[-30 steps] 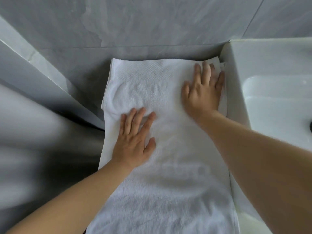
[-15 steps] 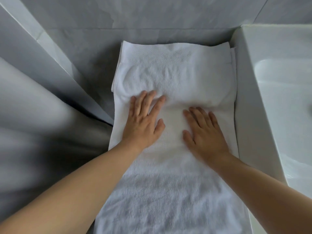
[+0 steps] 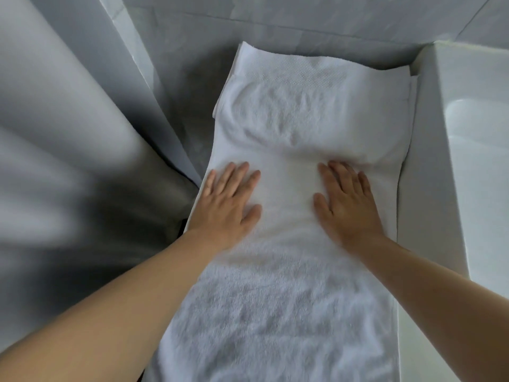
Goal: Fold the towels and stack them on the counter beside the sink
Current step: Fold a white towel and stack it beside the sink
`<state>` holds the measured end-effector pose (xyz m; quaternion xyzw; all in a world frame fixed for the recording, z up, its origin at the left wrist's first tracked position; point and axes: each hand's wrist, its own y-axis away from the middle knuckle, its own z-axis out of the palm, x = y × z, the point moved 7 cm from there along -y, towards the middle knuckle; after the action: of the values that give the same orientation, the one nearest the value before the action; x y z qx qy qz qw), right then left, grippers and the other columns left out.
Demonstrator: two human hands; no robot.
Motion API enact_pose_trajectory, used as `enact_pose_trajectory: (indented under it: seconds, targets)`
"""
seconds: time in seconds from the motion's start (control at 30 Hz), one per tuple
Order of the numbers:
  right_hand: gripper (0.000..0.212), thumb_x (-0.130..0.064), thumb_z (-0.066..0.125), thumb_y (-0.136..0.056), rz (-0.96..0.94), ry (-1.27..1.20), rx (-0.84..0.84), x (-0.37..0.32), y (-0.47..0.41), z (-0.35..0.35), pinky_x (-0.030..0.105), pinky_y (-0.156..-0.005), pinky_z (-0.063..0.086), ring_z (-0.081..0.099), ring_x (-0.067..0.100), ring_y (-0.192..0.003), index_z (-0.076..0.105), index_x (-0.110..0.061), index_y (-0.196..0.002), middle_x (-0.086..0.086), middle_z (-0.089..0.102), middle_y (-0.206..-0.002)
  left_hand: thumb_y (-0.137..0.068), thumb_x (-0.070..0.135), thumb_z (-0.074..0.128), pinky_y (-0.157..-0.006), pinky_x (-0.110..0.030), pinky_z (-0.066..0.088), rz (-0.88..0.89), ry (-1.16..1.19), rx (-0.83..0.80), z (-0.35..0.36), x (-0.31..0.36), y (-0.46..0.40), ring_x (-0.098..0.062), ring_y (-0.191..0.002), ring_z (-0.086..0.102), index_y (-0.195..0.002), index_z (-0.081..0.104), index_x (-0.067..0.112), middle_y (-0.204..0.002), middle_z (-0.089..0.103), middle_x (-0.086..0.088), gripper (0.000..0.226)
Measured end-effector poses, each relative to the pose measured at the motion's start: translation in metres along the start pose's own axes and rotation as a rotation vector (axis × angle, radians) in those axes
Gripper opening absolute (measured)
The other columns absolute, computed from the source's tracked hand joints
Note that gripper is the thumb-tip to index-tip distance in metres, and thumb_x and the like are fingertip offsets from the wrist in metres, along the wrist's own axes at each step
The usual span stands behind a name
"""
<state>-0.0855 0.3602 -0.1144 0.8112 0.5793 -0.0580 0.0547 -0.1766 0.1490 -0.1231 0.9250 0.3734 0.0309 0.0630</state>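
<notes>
Your grip is slack on both sides, holding nothing; your left hand point(image 3: 227, 201) lies palm down on the towel point(image 3: 292, 271) with its fingers straight and slightly fanned, and your right hand point(image 3: 348, 205) lies the same way, flat, fingers pointing away from you; neither thumb nor any finger curls round the cloth, both simply press on it. The two hands sit side by side across the towel's middle, apart from each other, the left near the towel's left edge, the right nearer its right edge. The towel is white and long, laid lengthwise away from you on the grey desk point(image 3: 192, 86); its far end shows a woven band and reaches close to the grey tiled wall point(image 3: 303, 12); its near end runs out of the bottom of the view. At the far end more white layers show under its edge, so it seems to lie on folded cloth, though you cannot tell how many layers. The towel's right edge runs just beside the white side of the sink point(image 3: 440, 161), whose basin opens further right. To the left of the towel a pale, blurred surface point(image 3: 55, 133) fills the view; it is too smeared to make out.
</notes>
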Motion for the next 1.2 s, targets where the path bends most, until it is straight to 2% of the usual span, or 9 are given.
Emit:
enact_pose_trajectory:
  seconds: [0.23,0.43,0.6,0.73,0.83,0.97,1.03,1.1,1.2]
  targets:
    - [0.065,-0.045,0.018,-0.094,0.012,0.036,-0.03,0.003,-0.001,0.003,0.043,-0.121,0.001,0.01,0.02,-0.148,0.021,-0.019,-0.154,0.003,0.019,-0.159,-0.095,0.058,0.004,-0.123,-0.048,-0.002,-0.028,0.012,0.054,0.0,0.002,-0.005,-0.019,-0.152,-0.016,-0.158,-0.006,0.027,-0.166,-0.013,0.001,0.072]
    - [0.065,-0.046,0.012,-0.096,0.186,-0.085,0.012,-0.03,0.053,-0.012,0.042,-0.12,-0.007,0.009,0.023,-0.149,0.02,-0.017,-0.154,0.005,0.018,-0.16,-0.095,0.056,0.011,-0.123,-0.049,0.001,-0.02,0.066,0.071,-0.005,0.003,-0.004,-0.02,-0.153,-0.007,-0.159,0.003,0.026,-0.167,-0.003,0.0,0.071]
    - [0.064,-0.054,0.006,-0.095,0.153,-0.002,-0.138,-0.034,0.113,0.013,0.044,-0.12,-0.008,-0.013,0.015,-0.149,-0.004,-0.034,-0.155,-0.005,-0.008,-0.163,-0.094,0.056,0.011,-0.123,-0.049,0.0,-0.015,0.068,0.066,-0.004,0.003,-0.005,-0.021,-0.153,-0.006,-0.159,0.004,0.027,-0.167,-0.003,0.0,0.071]
    - [0.063,-0.053,0.015,-0.096,0.16,-0.005,-0.087,-0.031,0.109,0.015,0.046,-0.121,-0.003,-0.003,0.017,-0.15,0.007,-0.033,-0.155,-0.003,0.003,-0.164,-0.095,0.054,0.012,-0.124,-0.049,0.001,-0.016,0.073,0.078,-0.001,0.001,-0.007,-0.021,-0.153,-0.004,-0.159,0.006,0.027,-0.167,0.0,0.0,0.07]
    - [0.063,-0.053,0.017,-0.096,0.155,0.006,-0.075,-0.029,0.109,0.018,0.045,-0.121,-0.002,-0.002,0.017,-0.15,0.008,-0.033,-0.155,-0.003,0.003,-0.164,-0.095,0.054,0.009,-0.123,-0.049,-0.002,-0.015,0.056,0.044,0.001,0.0,-0.008,-0.021,-0.153,-0.008,-0.158,0.0,0.027,-0.167,-0.006,0.0,0.07]
    - [0.063,-0.053,0.017,-0.095,0.159,0.017,-0.063,-0.029,0.109,0.017,0.044,-0.121,-0.003,-0.003,0.016,-0.15,0.007,-0.034,-0.155,-0.003,0.003,-0.164,-0.098,0.054,0.007,-0.12,-0.049,-0.014,-0.034,0.012,-0.098,0.001,0.002,-0.009,-0.021,-0.149,-0.024,-0.156,-0.015,0.023,-0.164,-0.024,0.0,0.07]
    - [0.063,-0.053,0.018,-0.095,0.162,0.011,-0.053,-0.028,0.108,0.018,0.044,-0.121,-0.003,-0.001,0.016,-0.15,0.008,-0.035,-0.154,-0.004,0.005,-0.164,-0.099,0.053,0.008,-0.119,-0.049,-0.017,-0.037,0.081,-0.071,-0.004,0.014,0.01,-0.02,-0.148,-0.026,-0.157,-0.013,0.021,-0.163,-0.026,0.0,0.069]
    - [0.063,-0.054,0.019,-0.095,0.163,0.005,-0.046,-0.027,0.107,0.018,0.043,-0.121,-0.004,0.0,0.016,-0.15,0.009,-0.035,-0.154,-0.004,0.007,-0.164,-0.098,0.053,0.01,-0.119,-0.05,-0.017,0.051,0.18,-0.013,-0.005,0.036,0.055,-0.02,-0.149,-0.024,-0.157,-0.009,0.022,-0.164,-0.022,0.002,0.07]
    - [0.063,-0.054,0.019,-0.094,0.15,0.01,-0.04,-0.028,0.107,0.018,0.042,-0.121,-0.006,-0.001,0.015,-0.15,0.01,-0.035,-0.154,-0.004,0.006,-0.164,-0.098,0.054,0.012,-0.121,-0.054,-0.006,0.157,0.076,-0.059,0.015,0.044,0.132,-0.021,-0.152,-0.016,-0.158,-0.006,0.025,-0.165,-0.017,0.001,0.07]
